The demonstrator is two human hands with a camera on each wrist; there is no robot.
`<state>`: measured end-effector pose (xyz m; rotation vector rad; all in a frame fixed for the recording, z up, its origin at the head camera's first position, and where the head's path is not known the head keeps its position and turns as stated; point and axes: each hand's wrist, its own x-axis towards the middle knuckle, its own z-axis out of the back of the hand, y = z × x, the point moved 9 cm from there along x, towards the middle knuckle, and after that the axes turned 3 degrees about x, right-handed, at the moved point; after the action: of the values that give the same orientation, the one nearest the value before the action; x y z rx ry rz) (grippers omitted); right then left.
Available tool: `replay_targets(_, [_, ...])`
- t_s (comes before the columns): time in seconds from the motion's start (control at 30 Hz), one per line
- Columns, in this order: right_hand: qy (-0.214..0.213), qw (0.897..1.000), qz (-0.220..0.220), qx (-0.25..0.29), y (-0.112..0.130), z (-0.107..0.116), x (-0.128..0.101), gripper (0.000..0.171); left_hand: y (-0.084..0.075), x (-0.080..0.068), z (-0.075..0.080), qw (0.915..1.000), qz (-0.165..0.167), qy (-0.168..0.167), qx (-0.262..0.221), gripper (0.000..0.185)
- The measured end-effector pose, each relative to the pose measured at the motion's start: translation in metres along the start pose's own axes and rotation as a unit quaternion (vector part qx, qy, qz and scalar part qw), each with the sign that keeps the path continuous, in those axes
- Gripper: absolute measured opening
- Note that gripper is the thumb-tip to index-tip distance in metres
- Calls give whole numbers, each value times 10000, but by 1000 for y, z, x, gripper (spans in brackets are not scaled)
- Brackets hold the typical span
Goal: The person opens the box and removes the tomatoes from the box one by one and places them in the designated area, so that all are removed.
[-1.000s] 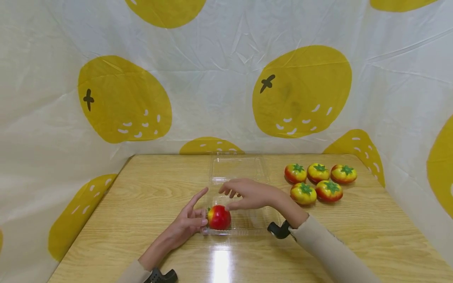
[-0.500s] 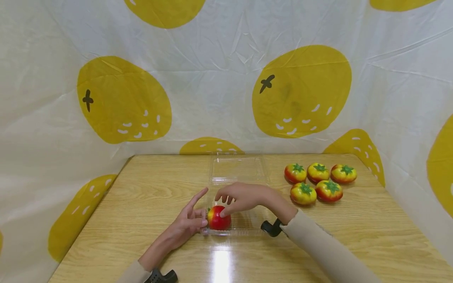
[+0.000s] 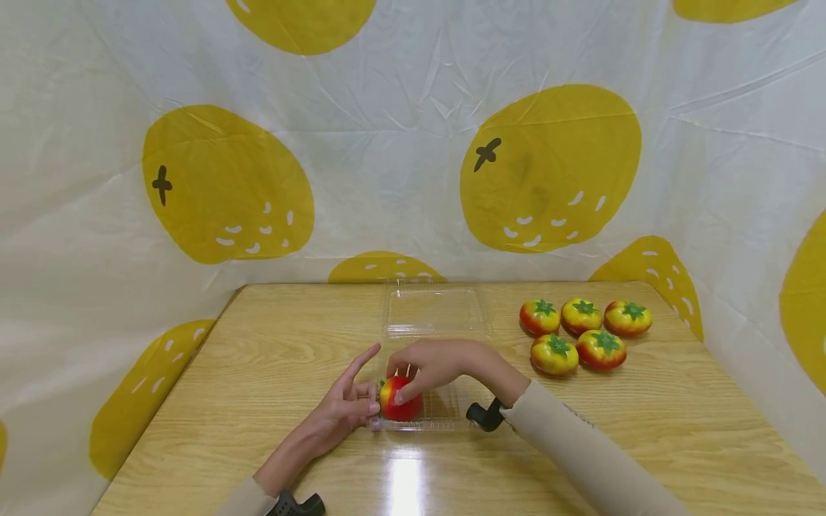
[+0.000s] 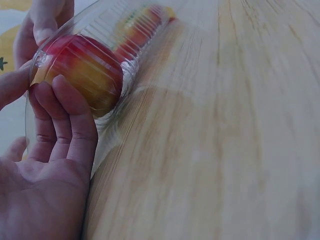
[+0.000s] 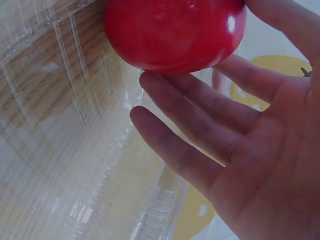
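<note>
A red and yellow toy tomato (image 3: 408,411) lies on its side in the near left corner of a clear plastic clamshell container (image 3: 452,405), its green leafy top facing left. My right hand (image 3: 434,362) reaches in from above and holds the tomato, thumb on the near side and fingers behind. In the right wrist view, fingertips touch the underside of the red tomato (image 5: 172,37). My left hand (image 3: 340,403) pinches the container's left wall. Its fingers (image 4: 70,107) press the outside of the plastic in the left wrist view, beside the tomato (image 4: 90,75).
Several more toy tomatoes (image 3: 601,350) stand grouped on the wooden table (image 3: 271,337) to the right, green tops up. The container's lid (image 3: 435,308) lies folded back toward a white curtain (image 3: 387,179) printed with yellow fruit.
My right hand has moved left and down, from hovering over the container to closing around the tomato. The left hand and the container have stayed put.
</note>
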<state>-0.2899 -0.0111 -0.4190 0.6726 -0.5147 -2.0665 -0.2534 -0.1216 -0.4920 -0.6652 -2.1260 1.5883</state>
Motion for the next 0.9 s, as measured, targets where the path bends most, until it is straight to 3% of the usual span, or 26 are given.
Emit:
replay_targets(0.53, [342,9981,-293,413,-7,-4,-4,32,0,-2,1,10000,-84,22,-30,97])
replay_targets(0.9, [403,9975,-446,380,-9,-6,-4,37,2,0,2,10000,-35,8,-13,96])
